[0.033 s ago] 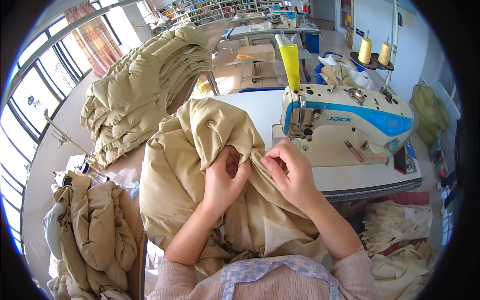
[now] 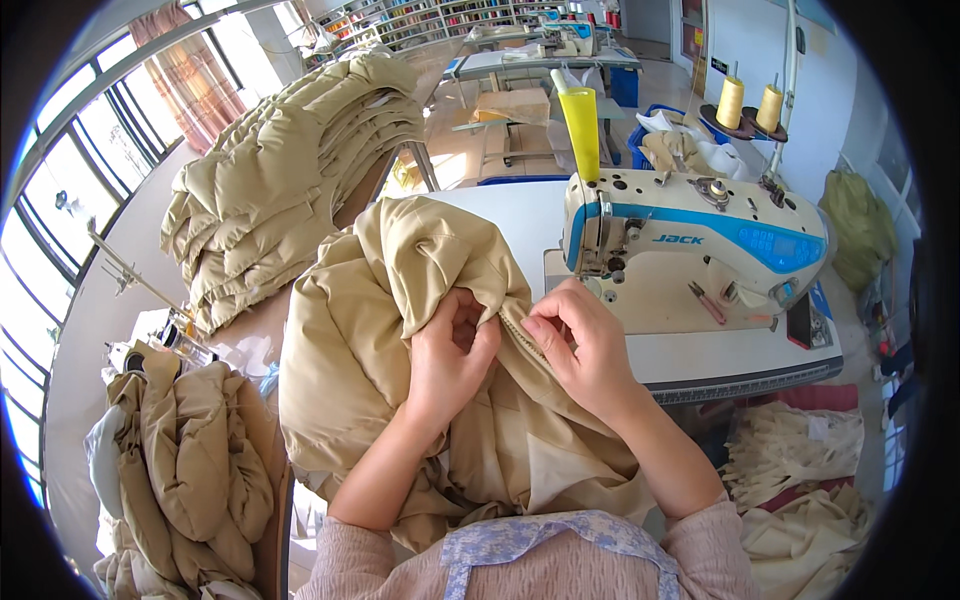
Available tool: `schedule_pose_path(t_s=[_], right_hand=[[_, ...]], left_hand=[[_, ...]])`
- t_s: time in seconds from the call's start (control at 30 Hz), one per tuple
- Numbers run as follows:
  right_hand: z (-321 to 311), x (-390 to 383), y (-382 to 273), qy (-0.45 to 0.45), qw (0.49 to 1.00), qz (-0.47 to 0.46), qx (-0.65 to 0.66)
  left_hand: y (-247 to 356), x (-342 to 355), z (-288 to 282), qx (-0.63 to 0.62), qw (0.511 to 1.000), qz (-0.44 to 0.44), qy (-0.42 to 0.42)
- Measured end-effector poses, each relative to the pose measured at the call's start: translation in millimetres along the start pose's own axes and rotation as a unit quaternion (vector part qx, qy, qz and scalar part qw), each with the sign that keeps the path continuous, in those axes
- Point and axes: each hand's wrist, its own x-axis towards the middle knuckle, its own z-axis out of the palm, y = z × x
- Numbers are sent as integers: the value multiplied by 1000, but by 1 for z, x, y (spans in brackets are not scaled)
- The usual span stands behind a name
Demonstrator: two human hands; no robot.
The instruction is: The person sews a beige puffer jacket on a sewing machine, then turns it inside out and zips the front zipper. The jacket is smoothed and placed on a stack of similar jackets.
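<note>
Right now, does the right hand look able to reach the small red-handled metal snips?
Probably yes: nothing visible stands between the right hand and the snips, though its grip on the tan padded fabric garment would need to loosen first.

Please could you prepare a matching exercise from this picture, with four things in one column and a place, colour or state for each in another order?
Things:
1. right hand
2. held garment
3. spools
4. curtain

Descriptions:
A. hanging, upper left
B. beige, bunched up
C. at the zip
D. upright, pale yellow

Pairs: 1-C, 2-B, 3-D, 4-A
</note>
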Motion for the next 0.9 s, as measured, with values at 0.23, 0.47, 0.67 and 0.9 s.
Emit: schedule_pose_path(t_s=[0.23,0.47,0.67,0.9], right_hand=[[-3,9,10,24,995,83,-46],[-20,11,-19,5,999,-7,-49],[-24,19,-23,-75,990,103,65],[-38,27,-12,99,989,-68,-81]], left_hand=[[2,5,-4,-368,909,-150,-127],[-4,4,-2,-345,919,-134,-133],[-3,0,3,-259,954,-48,-143],[4,9,7,-95,992,1,-81]])
